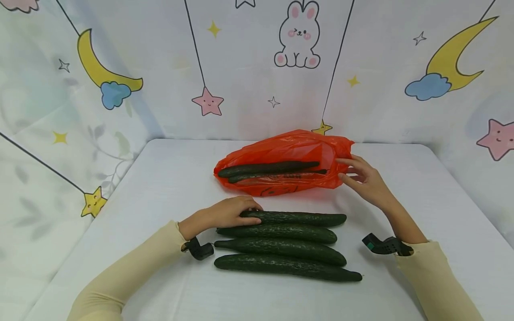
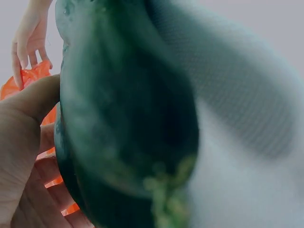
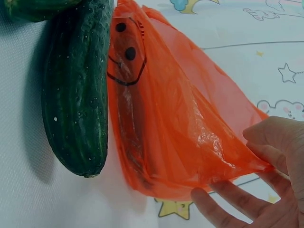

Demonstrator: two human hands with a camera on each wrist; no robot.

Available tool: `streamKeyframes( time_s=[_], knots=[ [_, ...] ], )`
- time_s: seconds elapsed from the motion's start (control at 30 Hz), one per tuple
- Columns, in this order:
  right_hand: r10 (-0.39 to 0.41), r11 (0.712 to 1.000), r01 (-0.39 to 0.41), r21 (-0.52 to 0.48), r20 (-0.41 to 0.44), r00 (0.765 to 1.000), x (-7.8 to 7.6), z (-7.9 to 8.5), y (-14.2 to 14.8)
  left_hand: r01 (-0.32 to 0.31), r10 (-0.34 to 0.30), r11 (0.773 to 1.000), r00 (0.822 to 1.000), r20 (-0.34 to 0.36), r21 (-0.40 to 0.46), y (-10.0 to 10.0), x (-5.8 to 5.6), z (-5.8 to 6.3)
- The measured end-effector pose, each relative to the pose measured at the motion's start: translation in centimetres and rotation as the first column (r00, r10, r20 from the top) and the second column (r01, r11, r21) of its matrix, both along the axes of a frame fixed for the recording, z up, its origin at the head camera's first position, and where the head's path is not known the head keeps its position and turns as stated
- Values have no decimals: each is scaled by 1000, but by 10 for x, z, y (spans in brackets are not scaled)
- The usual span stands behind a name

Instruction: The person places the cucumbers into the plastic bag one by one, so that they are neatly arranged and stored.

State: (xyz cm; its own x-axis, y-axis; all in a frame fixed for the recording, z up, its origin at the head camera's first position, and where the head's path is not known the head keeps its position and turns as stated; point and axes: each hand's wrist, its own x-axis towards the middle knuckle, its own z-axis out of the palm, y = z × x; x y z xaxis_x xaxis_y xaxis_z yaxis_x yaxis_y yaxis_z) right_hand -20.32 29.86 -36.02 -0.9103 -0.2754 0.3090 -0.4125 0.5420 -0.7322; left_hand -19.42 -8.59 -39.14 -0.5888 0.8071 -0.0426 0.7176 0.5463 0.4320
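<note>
Head view: the left hand [image 1: 229, 213] grips the left end of the loose cucumber [image 1: 301, 218] nearest the red bag [image 1: 273, 150]; the right hand [image 1: 367, 182] pinches the bag's right edge. Cucumber appears firm, fairly weighty, liable to snap; mid-length hold advised. Bag looks flimsy, slippery; hold its rim.

The person is wearing long sleeves in a pale sandy yellow; the left sleeve [image 1: 138, 261] is making little folds near the elbow, and the right sleeve [image 1: 439, 285] is looking smoother. A small, bent black camera [image 1: 201, 251] is sticking out by the left cuff [image 1: 175, 236], while another black camera [image 1: 387, 246] is sticking out by the right cuff [image 1: 429, 250], showing a little green patch [image 1: 370, 244]
</note>
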Motion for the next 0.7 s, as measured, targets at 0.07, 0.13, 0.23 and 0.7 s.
streamKeyframes(
  time_s=[0.07, 0.13, 0.23, 0.7],
  knots=[
    [-2, 1000, 2, 2, 1, 1000, 0, 0, 0, -6, 6, 1000, 1000, -2, 1, 0, -1, -1],
    [-1, 1000, 1, 1, 3, 1000, 1, 1, 0, -13, 13, 1000, 1000, -20, 2, 0, -1, -2],
    [2, 1000, -2, -4, 8, 1000, 1, 2, 0, -22, 22, 1000, 998, -61, 1, 0, 0, -3],
    [5, 1000, -4, -7, 27, 1000, 0, 2, -1, -53, 52, 995, 999, 11, 81, 1, 2, 1]
  ],
)
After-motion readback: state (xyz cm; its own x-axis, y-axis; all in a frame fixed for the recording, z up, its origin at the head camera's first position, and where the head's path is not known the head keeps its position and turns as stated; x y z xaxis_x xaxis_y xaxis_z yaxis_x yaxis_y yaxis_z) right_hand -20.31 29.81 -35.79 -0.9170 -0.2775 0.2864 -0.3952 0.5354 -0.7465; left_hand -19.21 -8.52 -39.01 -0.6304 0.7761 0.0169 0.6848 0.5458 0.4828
